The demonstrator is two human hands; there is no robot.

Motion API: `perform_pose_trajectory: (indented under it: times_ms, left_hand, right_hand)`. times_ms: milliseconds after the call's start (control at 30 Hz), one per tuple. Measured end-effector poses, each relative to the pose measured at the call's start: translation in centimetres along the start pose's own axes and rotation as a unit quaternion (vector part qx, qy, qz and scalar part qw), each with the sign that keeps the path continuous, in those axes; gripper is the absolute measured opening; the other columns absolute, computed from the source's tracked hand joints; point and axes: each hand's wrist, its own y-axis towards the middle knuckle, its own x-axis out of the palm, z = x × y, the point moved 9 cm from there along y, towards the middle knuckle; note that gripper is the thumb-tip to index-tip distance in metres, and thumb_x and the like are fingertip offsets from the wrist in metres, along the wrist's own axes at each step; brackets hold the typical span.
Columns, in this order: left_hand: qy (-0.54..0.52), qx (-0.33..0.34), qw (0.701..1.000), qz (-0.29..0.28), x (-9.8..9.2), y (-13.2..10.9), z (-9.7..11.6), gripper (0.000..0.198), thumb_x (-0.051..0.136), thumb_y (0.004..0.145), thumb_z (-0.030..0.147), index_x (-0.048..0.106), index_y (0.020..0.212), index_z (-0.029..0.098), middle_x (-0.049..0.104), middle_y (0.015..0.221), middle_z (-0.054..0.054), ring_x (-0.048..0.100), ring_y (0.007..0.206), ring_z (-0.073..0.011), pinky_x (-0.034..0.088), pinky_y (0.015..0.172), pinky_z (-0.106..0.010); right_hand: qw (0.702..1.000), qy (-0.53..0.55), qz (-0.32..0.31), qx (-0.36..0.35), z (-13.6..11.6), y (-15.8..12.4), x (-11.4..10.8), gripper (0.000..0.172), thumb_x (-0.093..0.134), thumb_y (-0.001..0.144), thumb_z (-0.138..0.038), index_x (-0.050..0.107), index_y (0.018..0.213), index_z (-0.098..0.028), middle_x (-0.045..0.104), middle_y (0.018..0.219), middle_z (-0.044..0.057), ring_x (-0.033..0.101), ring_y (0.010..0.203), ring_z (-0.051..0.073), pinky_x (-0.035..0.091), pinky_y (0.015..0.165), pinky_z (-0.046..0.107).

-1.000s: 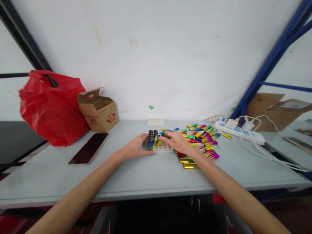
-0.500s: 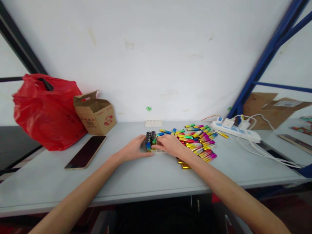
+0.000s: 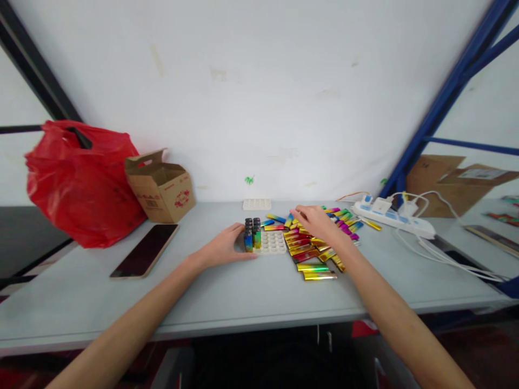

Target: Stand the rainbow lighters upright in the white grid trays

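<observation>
Several lighters (image 3: 248, 241) with black tops and blue, green and yellow shiny bodies stand upright in the left end of a white tray with round holes (image 3: 272, 243). My left hand (image 3: 225, 246) cups that left end, thumb along the front edge and fingers behind. To the right, loose metallic lighters (image 3: 300, 246) in gold, red, green and purple lie in a pile. My right hand (image 3: 312, 220) is over the far side of this pile, its fingertips closed at a blue and yellow lighter (image 3: 288, 221); the thumb is partly hidden.
A second white holed tray (image 3: 257, 204) lies against the wall. Left are a phone (image 3: 145, 251), an opened cardboard box (image 3: 172, 194) and a red plastic bag (image 3: 83, 189). A white power strip (image 3: 395, 219) with plugs and cables sits at the right, near a blue metal frame (image 3: 436, 94).
My right hand has moved from the tray to the right, over the pile, uncovering the tray's holes and a green and yellow lighter standing there. My left hand has stayed at the tray.
</observation>
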Motion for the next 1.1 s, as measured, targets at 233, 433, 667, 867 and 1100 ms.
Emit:
perform_pose_trajectory:
  times_ms: [233,433,667,867,1100]
  left_hand:
    - [-0.001,-0.008,1.000,-0.008,-0.1,0.0,0.1,0.077,0.082,0.074,0.073,0.066,0.126,0.020,0.069,0.131,-0.017,0.068,0.122,-0.0406,0.055,0.110,-0.056]
    - [-0.003,-0.012,1.000,0.001,-0.3,-0.1,0.0,0.072,0.083,0.071,0.074,0.069,0.119,0.022,0.071,0.127,-0.015,0.069,0.120,-0.0402,0.057,0.107,-0.052]
    - [0.002,-0.016,1.000,0.002,-0.1,0.0,-0.3,0.077,0.082,0.070,0.076,0.068,0.122,0.021,0.070,0.129,-0.018,0.068,0.122,-0.0428,0.056,0.109,-0.055]
    - [-0.005,-0.018,1.000,-0.004,-0.1,0.0,-0.1,0.076,0.082,0.072,0.072,0.067,0.125,0.020,0.069,0.132,-0.018,0.067,0.124,-0.0420,0.054,0.111,-0.055]
    - [-0.001,-0.009,1.000,-0.002,0.0,0.0,-0.2,0.074,0.082,0.073,0.072,0.067,0.123,0.020,0.069,0.131,-0.017,0.068,0.123,-0.0408,0.055,0.110,-0.054]
  right_hand:
    - [0.989,-0.100,-0.002,0.106,8.6,-0.5,-1.4,0.026,0.053,0.108,-0.028,0.075,0.108,-0.014,0.076,0.110,0.016,0.069,0.106,0.026,0.046,0.096,0.032]
    - [0.950,-0.137,-0.047,0.278,15.1,-3.0,-2.9,0.035,0.056,0.107,-0.041,0.076,0.120,-0.014,0.080,0.112,0.018,0.073,0.107,0.029,0.049,0.092,0.034]
    - [0.945,-0.117,-0.111,0.284,15.1,-4.2,-2.0,0.058,0.069,0.093,-0.066,0.079,0.117,-0.014,0.080,0.117,0.020,0.075,0.107,0.033,0.052,0.088,0.035]
    - [0.906,-0.183,-0.130,0.359,12.6,-4.2,-0.7,0.060,0.065,0.096,-0.064,0.073,0.129,-0.014,0.073,0.129,0.026,0.070,0.121,0.040,0.051,0.098,0.049]
    - [0.951,-0.114,-0.059,0.282,11.7,-2.4,-0.5,0.025,0.063,0.099,-0.026,0.072,0.118,-0.013,0.076,0.120,0.022,0.071,0.119,0.032,0.050,0.099,0.036]
